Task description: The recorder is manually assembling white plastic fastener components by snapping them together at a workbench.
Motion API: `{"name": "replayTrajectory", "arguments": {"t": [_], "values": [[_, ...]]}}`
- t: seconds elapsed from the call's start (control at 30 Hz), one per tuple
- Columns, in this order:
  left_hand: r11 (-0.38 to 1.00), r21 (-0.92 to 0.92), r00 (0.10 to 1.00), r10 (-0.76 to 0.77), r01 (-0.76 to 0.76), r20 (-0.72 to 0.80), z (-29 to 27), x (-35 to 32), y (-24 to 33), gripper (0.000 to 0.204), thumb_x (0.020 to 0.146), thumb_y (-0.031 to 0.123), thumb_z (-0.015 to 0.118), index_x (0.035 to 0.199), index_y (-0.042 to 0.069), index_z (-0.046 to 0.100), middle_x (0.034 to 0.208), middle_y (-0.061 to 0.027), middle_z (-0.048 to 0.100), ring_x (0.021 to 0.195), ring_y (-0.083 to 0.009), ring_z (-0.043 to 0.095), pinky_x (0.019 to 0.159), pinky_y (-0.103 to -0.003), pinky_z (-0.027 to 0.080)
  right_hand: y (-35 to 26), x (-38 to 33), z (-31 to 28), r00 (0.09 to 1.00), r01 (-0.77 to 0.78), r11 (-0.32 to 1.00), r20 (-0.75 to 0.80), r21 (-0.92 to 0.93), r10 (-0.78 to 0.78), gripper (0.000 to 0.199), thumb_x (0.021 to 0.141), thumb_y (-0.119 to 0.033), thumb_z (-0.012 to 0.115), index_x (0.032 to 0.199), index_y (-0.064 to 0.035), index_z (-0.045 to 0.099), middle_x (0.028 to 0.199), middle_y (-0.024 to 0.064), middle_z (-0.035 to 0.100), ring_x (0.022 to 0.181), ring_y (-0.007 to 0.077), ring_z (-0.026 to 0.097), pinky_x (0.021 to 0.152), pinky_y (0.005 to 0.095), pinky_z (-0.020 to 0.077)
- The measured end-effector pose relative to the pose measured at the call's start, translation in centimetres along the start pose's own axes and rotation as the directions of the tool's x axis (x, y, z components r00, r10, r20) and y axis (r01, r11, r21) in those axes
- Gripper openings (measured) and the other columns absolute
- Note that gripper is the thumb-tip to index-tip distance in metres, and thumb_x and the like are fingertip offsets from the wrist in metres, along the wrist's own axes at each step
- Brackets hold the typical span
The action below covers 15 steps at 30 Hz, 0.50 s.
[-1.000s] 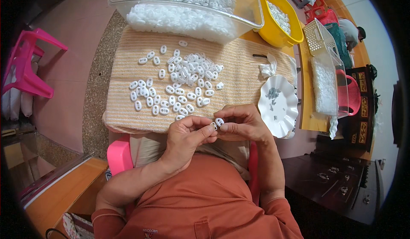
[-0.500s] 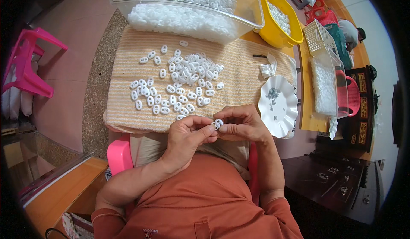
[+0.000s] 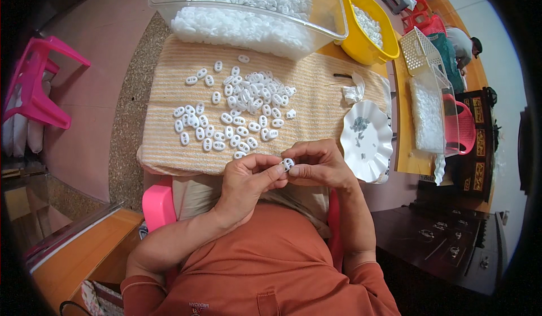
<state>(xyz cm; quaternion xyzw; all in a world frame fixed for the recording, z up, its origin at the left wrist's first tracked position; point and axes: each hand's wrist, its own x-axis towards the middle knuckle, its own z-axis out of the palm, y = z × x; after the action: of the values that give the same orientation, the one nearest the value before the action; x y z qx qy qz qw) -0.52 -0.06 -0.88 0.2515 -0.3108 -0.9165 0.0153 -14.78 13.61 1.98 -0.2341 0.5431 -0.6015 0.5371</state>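
Over the near edge of the towel-covered table, my left hand and my right hand meet. Between their fingertips is a small white oval plastic piece with dark holes. Both hands are closed on it, thumbs and forefingers pinching from either side. Just beyond them, many like white two-holed pieces lie scattered on the striped towel, with a looser heap behind. To the right of my right hand stands a white scalloped plate holding small grey bits.
A large clear bin full of white pieces stands at the back. Beside it is a yellow basin. A crumpled white wrapper lies above the plate. Pink stool at left; another person sits far right.
The white piece has turned slightly between my fingertips, and the small loop at its left side shows less. Both hands stay almost in place.
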Motion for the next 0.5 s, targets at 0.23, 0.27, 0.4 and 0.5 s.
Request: {"name": "replayTrajectory", "arguments": {"t": [0.23, 0.27, 0.4, 0.5], "values": [[0.998, -0.06, 0.999, -0.022, 0.024, 0.026, -0.07, -0.05, -0.16, 0.013, 0.088, 0.002, 0.062, 0.1, 0.001, 0.062, 0.092, -0.0096, 0.067, 0.077, -0.0156, 0.066, 0.071, -0.026, 0.058, -0.12, -0.17, 0.13, 0.998, -0.039, 0.997, -0.037, 0.063, 0.042, 0.028, 0.081, 0.005, 0.067, 0.108, 0.0072, 0.062, 0.098, 0.0102, 0.064, 0.091, 0.0161, 0.063, 0.078, 0.0271, 0.0539], [0.998, -0.059, 0.999, -0.021, 0.022, 0.026, -0.07, -0.04, -0.1, 0.013, 0.088, 0.002, 0.062, 0.1, 0.001, 0.062, 0.092, -0.0096, 0.067, 0.077, -0.0156, 0.066, 0.071, -0.026, 0.058, -0.01, -0.19, 0.0, 0.999, -0.038, 0.997, -0.037, 0.063, 0.04, 0.028, 0.081, 0.005, 0.067, 0.108, 0.0072, 0.062, 0.098, 0.0102, 0.064, 0.091, 0.0161, 0.063, 0.078, 0.0271, 0.0539], [0.991, -0.129, 0.995, -0.025, 0.038, 0.1, -0.02, 0.04, 0.04, 0.013, 0.088, 0.002, 0.061, 0.101, 0.002, 0.061, 0.093, -0.0095, 0.066, 0.079, -0.0161, 0.066, 0.072, -0.027, 0.058, 0.36, -0.34, -0.11, 0.999, -0.017, 0.999, -0.05, 0.045, 0.02, 0.028, 0.08, 0.005, 0.067, 0.108, 0.007, 0.062, 0.098, 0.0106, 0.064, 0.09, 0.0166, 0.063, 0.078, 0.0267, 0.0531], [0.986, -0.156, 0.99, -0.03, 0.051, 0.138, 0.06, 0.15, 0.15, 0.012, 0.088, 0.002, 0.061, 0.1, 0.003, 0.06, 0.094, -0.009, 0.066, 0.081, -0.016, 0.066, 0.073, -0.028, 0.059, 0.53, -0.39, -0.17, 0.999, 0.027, 0.999, -0.031, 0.038, -0.026, 0.027, 0.082, 0.003, 0.066, 0.108, 0.0056, 0.062, 0.097, 0.0094, 0.065, 0.088, 0.0152, 0.064, 0.076, 0.0251, 0.0527]]}}
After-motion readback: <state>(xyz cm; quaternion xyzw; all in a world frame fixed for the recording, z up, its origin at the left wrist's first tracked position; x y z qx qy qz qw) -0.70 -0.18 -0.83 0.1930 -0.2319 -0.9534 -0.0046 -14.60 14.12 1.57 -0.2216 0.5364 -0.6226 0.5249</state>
